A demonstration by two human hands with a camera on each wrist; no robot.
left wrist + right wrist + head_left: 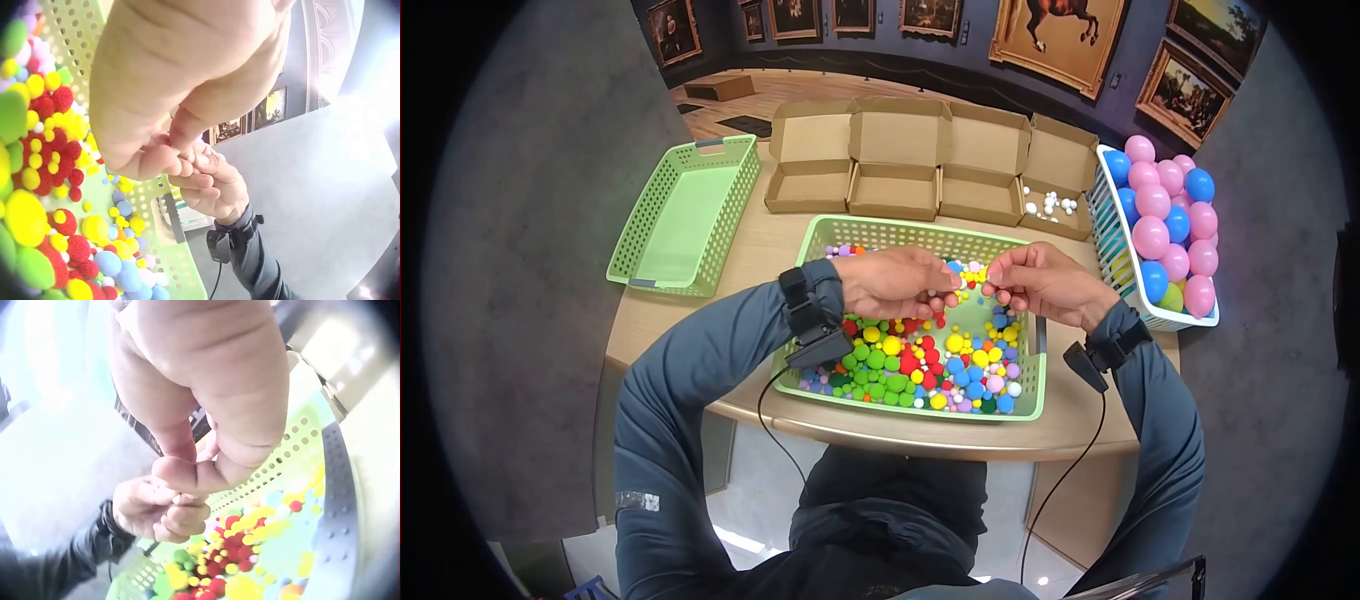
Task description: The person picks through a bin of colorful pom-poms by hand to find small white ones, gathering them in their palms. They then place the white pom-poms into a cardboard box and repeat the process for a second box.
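Both my hands hover close together over the far right part of a green basket full of coloured pom-poms. My left hand comes in from the left, its thumb and fingertips drawn together. A small white pom-pom shows at those fingertips in the right wrist view. Facing it, my right hand has its thumb and index finger meeting in a pinch, the other fingers curled. In the left wrist view the right hand overlaps the left hand's fingertips. I cannot tell what the right fingertips hold.
Behind the basket stands a row of open cardboard boxes; the rightmost holds several white pom-poms. A second green basket lies at the left. A white basket heaped with pink and blue balls stands at the right.
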